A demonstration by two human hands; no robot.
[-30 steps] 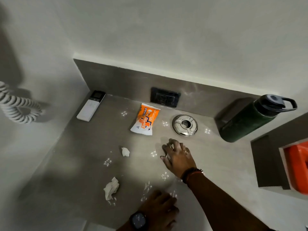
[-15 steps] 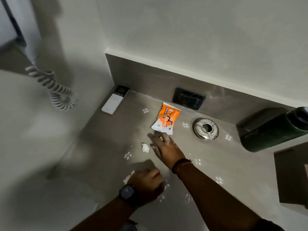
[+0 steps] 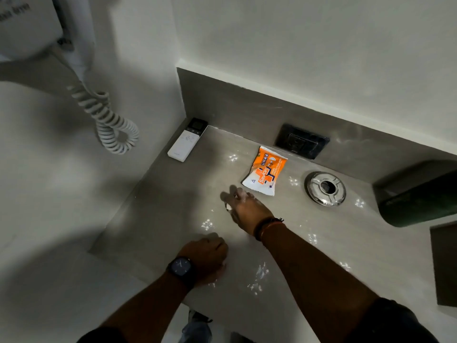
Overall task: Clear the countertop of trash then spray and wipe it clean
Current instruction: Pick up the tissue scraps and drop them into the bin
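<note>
Right fingers (image 3: 238,194) around white scrap (image 3: 228,206), just beside orange sachet (image 3: 265,170); left fingers (image 3: 214,241) clenched, contents hidden.

Room is left along the left edge of the grey stone countertop (image 3: 173,206); its back edge is lined by a white rectangular remote (image 3: 184,144), an orange-and-white packet (image 3: 264,170) and a round chrome ring (image 3: 326,188).

packet (image 3: 264,170): "Savlon", white on orange; smaller print illegible | wall unit (image 3: 24,23): lettering blurred, unreadable

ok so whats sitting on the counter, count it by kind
white remote: 1
orange packet: 1
tissue wad: 1
steel ring: 1
green bottle: 1
total: 5
</note>
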